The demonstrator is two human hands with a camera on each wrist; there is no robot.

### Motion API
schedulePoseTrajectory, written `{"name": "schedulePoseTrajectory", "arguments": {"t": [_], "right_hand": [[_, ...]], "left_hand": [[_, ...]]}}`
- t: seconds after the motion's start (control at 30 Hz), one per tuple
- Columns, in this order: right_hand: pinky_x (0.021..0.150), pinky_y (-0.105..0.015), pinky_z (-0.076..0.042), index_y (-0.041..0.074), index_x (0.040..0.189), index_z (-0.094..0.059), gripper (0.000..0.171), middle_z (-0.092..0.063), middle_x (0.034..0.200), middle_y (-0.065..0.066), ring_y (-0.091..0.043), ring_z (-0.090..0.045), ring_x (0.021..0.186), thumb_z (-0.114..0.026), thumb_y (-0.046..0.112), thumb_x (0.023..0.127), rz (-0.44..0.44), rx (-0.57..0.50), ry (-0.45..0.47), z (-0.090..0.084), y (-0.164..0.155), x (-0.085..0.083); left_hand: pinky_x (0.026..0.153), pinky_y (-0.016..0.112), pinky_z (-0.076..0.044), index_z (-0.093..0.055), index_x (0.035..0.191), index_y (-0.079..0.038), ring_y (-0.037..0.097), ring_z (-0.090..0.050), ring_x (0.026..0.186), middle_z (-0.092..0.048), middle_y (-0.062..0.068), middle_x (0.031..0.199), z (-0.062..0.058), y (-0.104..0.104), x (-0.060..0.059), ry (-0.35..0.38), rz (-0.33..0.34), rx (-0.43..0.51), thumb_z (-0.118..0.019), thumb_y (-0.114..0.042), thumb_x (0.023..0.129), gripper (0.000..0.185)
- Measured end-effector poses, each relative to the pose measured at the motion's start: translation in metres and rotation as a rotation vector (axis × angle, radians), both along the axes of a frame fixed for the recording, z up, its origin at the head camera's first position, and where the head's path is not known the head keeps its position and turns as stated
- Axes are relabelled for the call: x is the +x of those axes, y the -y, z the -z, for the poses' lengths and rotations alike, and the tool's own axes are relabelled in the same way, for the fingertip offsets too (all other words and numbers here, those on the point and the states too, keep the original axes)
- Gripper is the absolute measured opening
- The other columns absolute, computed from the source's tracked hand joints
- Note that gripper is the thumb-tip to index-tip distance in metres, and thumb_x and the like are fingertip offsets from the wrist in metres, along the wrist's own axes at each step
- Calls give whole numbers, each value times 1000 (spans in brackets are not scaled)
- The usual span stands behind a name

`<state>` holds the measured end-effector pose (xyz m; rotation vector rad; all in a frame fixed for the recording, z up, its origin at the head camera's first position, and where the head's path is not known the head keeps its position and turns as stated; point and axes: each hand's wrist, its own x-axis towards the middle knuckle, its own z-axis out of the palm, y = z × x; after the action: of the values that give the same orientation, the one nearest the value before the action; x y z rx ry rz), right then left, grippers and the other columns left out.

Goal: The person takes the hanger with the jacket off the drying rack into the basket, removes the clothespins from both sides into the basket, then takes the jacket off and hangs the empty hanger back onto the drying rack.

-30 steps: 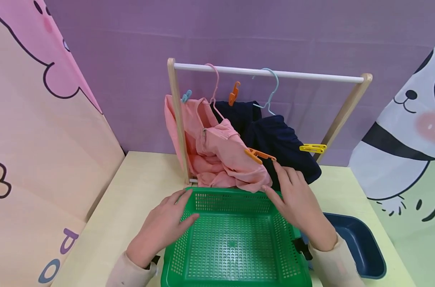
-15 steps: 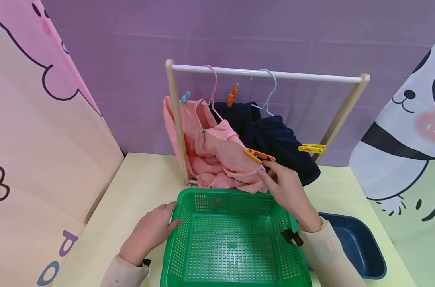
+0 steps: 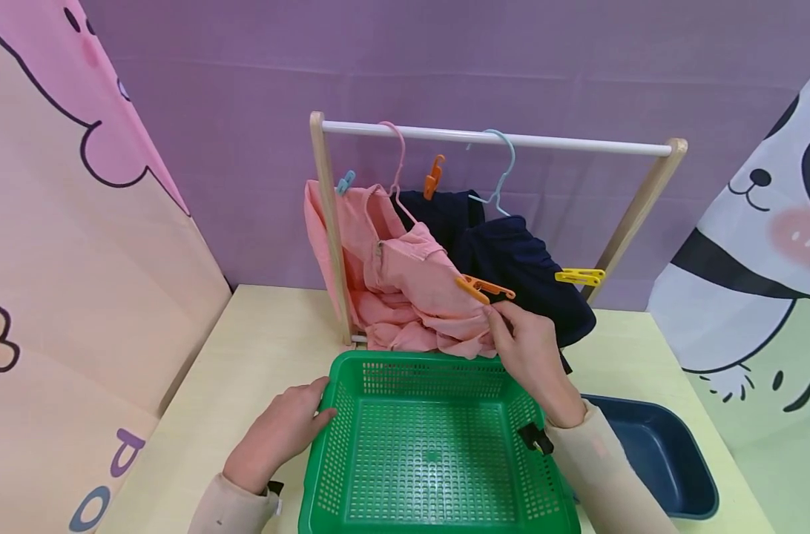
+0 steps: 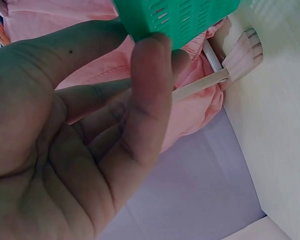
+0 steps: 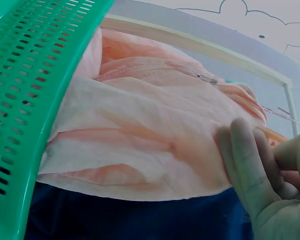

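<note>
Moved since half a second ago: right hand (image 3: 528, 348), drawn slightly toward the peg (image 3: 483, 289), fingertips now at the pink cloth just below it; left hand and basket unchanged.

Near:
- Basket (image 3: 351, 437), green, perforated, on the table (image 3: 245, 356), nothing in it.
- Left hand (image 3: 281, 430), fingers straight and relaxed, resting against the basket's left rim; grips nothing. The left wrist view shows fingertips touching the green edge.
- Tray (image 3: 672, 452), dark blue, to the right of the basket, partly behind the right forearm.

Middle:
- Right hand, fingers brought together and pinching the pink garment (image 3: 412, 297) at its hem, just under the orange peg. The right wrist view shows fingers pressed on the pink cloth (image 5: 140, 140).
- Peg, orange, clamped on the pink garment's right edge, beside the dark garment (image 3: 518, 267).

Far:
- Rack (image 3: 498, 138), white bar on wooden posts, with pink and blue hangers, a small blue peg, a second orange peg, a yellow peg (image 3: 581, 277).

Risks, judged:
- Pulling cloth with the peg clamped could drag the hanger along or off the bar.
- A hard tug could tip the light rack toward the basket.
- The peg, if squeezed loose, could spring off and fall behind the basket.
</note>
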<state>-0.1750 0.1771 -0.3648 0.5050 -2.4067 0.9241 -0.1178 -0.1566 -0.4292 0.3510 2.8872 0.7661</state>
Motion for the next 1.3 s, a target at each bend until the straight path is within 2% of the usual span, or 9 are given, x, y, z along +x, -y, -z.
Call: {"name": "schedulePoseTrajectory", "arguments": {"t": [0.2, 0.37, 0.47, 0.73, 0.93, 1.3], "right_hand": [[44, -24, -41, -1, 94, -72, 10, -59, 64, -1, -10, -47, 50, -65, 6, 97, 8, -40, -164, 4, -4, -4], [45, -20, -36, -3, 94, -72, 8, -58, 63, -4, -12, -45, 50, -66, 2, 96, 2, -63, -232, -1, -13, -3], [47, -18, -35, -4, 96, -73, 8, -59, 64, -5, -12, -44, 52, -67, 2, 95, 21, -63, -233, -7, -19, 0], [48, -15, -36, -4, 98, -73, 7, -61, 66, -5, -12, -44, 53, -68, -2, 93, 70, -27, -249, -13, -41, 19], [52, -12, -41, -3, 99, -72, 8, -64, 68, -4, -12, -53, 55, -67, -6, 92, 93, -21, -234, -14, -59, 32], [43, -16, -32, -3, 103, -72, 13, -68, 74, -6, 6, -52, 61, -66, -7, 92, 111, -79, -221, 1, -93, 41]], "left_hand": [[83, 50, -55, -52, 133, 12, 30, -66, 95, -68, 17, 109, -1, -1, 0, 11, -2, 9, -72, -8, 92, 50], [73, 43, -56, -52, 132, 11, 20, -64, 80, -67, 11, 98, -3, -1, -2, 50, -19, 48, -72, -7, 92, 48], [68, 39, -56, -52, 133, 11, 17, -63, 75, -67, 9, 94, -4, -1, -3, 64, -25, 68, -72, -7, 92, 48], [70, 40, -58, -51, 134, 12, 19, -66, 79, -69, 11, 99, -3, 0, -3, 75, -39, 66, -72, -8, 92, 51], [75, 44, -57, -50, 135, 12, 22, -67, 85, -69, 13, 103, -1, 0, -3, 74, -39, 45, -72, -9, 93, 52], [75, 45, -57, -52, 132, 11, 23, -67, 85, -69, 12, 102, 2, 1, -4, 61, -32, 40, -72, -9, 92, 49]]}}
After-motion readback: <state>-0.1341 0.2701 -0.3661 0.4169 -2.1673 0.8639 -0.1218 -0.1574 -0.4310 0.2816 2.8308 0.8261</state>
